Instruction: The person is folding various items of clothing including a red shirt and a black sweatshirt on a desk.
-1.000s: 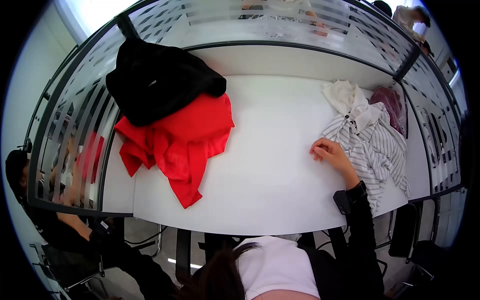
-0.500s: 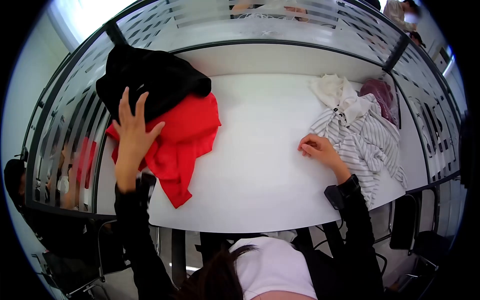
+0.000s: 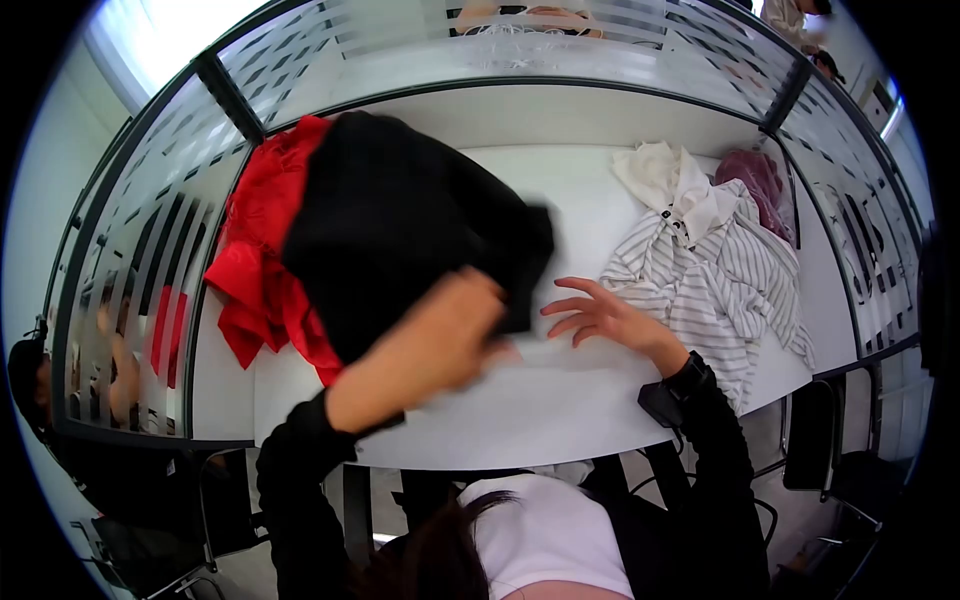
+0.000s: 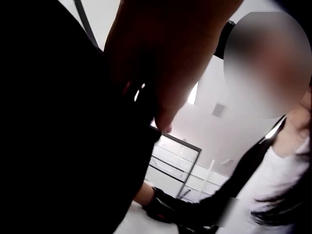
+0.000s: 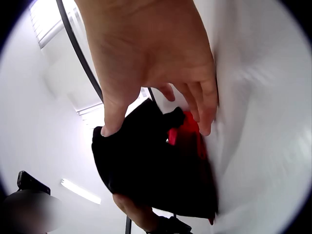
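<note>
In the head view a black garment (image 3: 400, 220) hangs over the left middle of the table, its near right part gripped by my blurred left hand (image 3: 430, 335). My right hand (image 3: 615, 322) is just right of the cloth, fingers spread and bent, holding nothing. In the right wrist view my right hand (image 5: 151, 58) stands before the black cloth (image 5: 151, 161), thumb near its edge; contact is unclear. The left wrist view has my left hand (image 4: 165, 48) against black cloth (image 4: 63, 126). A red garment (image 3: 260, 240) lies left of and partly behind the black one.
A striped garment (image 3: 715, 275) with a white collar part (image 3: 670, 185) lies at the table's right side, a mauve bundle (image 3: 752, 185) behind it. A low panel (image 3: 600, 115) with a dark-framed screen borders the table's back and sides. Other people are beyond the screen.
My left hand has taken hold of the black garment and brought it right, off the red one, which has shifted back and left. My right hand's fingers have spread.
</note>
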### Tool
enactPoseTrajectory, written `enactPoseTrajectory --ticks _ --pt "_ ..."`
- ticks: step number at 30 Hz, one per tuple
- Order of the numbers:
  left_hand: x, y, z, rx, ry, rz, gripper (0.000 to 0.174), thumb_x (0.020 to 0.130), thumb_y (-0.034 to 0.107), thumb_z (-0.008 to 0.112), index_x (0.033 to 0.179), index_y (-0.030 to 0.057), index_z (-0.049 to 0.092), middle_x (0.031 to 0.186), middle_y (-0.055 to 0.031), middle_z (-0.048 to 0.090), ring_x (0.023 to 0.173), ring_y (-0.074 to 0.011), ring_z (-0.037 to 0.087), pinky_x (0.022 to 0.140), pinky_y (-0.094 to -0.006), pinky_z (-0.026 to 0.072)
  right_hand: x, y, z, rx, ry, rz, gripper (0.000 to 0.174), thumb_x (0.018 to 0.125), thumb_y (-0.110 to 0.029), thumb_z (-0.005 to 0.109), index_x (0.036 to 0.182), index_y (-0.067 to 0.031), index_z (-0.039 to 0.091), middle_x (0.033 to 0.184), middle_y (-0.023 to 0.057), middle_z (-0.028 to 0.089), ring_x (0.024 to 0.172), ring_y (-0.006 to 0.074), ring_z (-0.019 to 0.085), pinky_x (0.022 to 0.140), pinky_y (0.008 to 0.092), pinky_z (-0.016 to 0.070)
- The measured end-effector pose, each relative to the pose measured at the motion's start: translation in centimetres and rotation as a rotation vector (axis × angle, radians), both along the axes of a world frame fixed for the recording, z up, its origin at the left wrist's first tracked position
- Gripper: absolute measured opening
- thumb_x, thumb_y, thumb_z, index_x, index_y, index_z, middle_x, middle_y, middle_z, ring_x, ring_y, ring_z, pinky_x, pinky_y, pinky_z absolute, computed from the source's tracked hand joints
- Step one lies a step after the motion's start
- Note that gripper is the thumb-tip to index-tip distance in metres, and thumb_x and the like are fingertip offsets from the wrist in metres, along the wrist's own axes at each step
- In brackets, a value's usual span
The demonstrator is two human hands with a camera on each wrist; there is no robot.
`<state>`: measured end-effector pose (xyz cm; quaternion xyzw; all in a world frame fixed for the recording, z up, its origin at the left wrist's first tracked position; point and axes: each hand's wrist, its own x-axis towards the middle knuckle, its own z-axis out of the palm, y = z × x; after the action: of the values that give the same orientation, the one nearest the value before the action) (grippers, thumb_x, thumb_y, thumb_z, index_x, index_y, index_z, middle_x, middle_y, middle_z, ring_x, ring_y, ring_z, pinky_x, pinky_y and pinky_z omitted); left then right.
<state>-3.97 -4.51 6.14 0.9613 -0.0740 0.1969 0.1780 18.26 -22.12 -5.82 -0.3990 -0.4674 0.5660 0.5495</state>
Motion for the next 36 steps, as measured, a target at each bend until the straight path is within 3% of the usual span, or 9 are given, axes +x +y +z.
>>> enactPoseTrajectory --ticks 1,3,8,13,18,23,27,32,36 --pt "0.1 -1.5 -1.3 -0.029 0.071 -0.23 0.03 0.071 0.017 0.067 0.088 -0.0016 0.05 0.103 -0.0143 0.051 0.092 -0.0296 0.053 0.077 -0.0334 0.0435 -0.5 0.1 -0.2 0.064 0.109 0.034 0.069 0.083 -0.039 0.056 0.133 -0.0013 0.025 0.128 0.0157 0.039 0.109 0.0217 0.048 0.086 0.033 0.0417" --pt "-0.2 -3.5 -2.8 0.001 0.152 -0.372 0.028 0.073 0.02 0.064 0.087 0.0003 0.051 0.107 -0.0113 0.05 0.096 -0.0245 0.052 0.082 -0.0321 0.0419 -0.2 -0.3 -0.5 -0.007 -0.273 -0.102 0.078 0.081 -0.039 0.059 0.135 0.0028 0.019 0.134 0.0129 0.031 0.124 0.0188 0.028 0.102 0.0304 0.0217" --pt "-0.4 -2.6 -2.8 -0.056 0.198 -0.318 0.03 0.071 0.018 0.064 0.096 0.0034 0.053 0.112 -0.0106 0.048 0.103 -0.0236 0.049 0.087 -0.0333 0.038 -1.1 0.1 1.5 -0.329 -0.125 -0.307 0.06 0.08 -0.012 0.059 0.13 0.0014 0.028 0.126 0.01 0.041 0.115 0.0177 0.041 0.095 0.0268 0.0337" --pt "-1.3 -0.8 -1.7 -0.038 0.148 0.053 0.053 0.067 0.028 0.071 0.111 0.0065 0.048 0.127 -0.0176 0.036 0.116 -0.037 0.035 0.096 -0.0417 0.0307 -0.2 0.3 -0.1 -0.189 0.134 -0.481 0.058 0.078 0.005 0.054 0.13 -0.0027 0.029 0.118 0.0108 0.049 0.107 0.0184 0.049 0.09 0.0291 0.0408" --pt "-0.6 1.9 -7.1 -0.082 0.261 0.116 0.022 0.077 0.01 0.056 0.097 0.0019 0.052 0.102 -0.0157 0.055 0.091 -0.0292 0.056 0.08 -0.0362 0.0442 0.6 0.4 0.8 0.056 0.284 -0.614 0.059 0.078 0.01 0.05 0.131 -0.0061 0.029 0.117 0.0131 0.05 0.106 0.0186 0.051 0.088 0.0285 0.0431" --pt "-2.1 4.4 -3.0 -1.161 -0.278 0.29 0.01 0.083 0.005 0.04 0.077 0.0015 0.047 0.076 -0.0082 0.053 0.063 -0.0172 0.056 0.056 -0.0259 0.0443 3.2 -0.8 1.3 0.077 0.132 -0.769 0.051 0.078 0.01 0.048 0.126 -0.0047 0.038 0.109 0.0114 0.055 0.098 0.0157 0.054 0.083 0.0246 0.0441" --pt "-5.4 8.2 -1.2 -0.991 -0.691 0.373 0.014 0.083 0.001 0.032 0.07 0.0036 0.037 0.07 -0.0062 0.044 0.057 -0.014 0.048 0.054 -0.0246 0.0421 4.5 -1.7 1.1 -0.004 0.143 -0.88 0.048 0.077 0.009 0.049 0.122 -0.0025 0.039 0.102 0.0114 0.057 0.093 0.0162 0.055 0.081 0.024 0.0443" --pt "-3.9 2.4 -1.1 -0.761 -0.09 0.113 0.022 0.07 -0.016 0.039 0.08 0.0 0.051 0.084 -0.0093 0.054 0.069 -0.0157 0.055 0.061 -0.0249 0.0449 4.0 -1.5 0.3 -0.118 -0.285 -0.957 0.059 0.072 -0.002 0.062 0.124 -0.0031 0.035 0.108 0.0125 0.052 0.098 0.0186 0.053 0.082 0.0269 0.0431" --pt "-1.3 -1.8 -2.3 -0.275 0.134 -0.06 0.026 0.068 -0.004 0.059 0.092 0.0047 0.054 0.108 -0.0095 0.051 0.09 -0.024 0.054 0.076 -0.0296 0.0441 4.0 -1.7 0.2 -0.11 -0.41 -0.948 0.069 0.07 -0.005 0.067 0.128 -0.0039 0.03 0.112 0.0123 0.048 0.104 0.0187 0.049 0.087 0.028 0.0388"
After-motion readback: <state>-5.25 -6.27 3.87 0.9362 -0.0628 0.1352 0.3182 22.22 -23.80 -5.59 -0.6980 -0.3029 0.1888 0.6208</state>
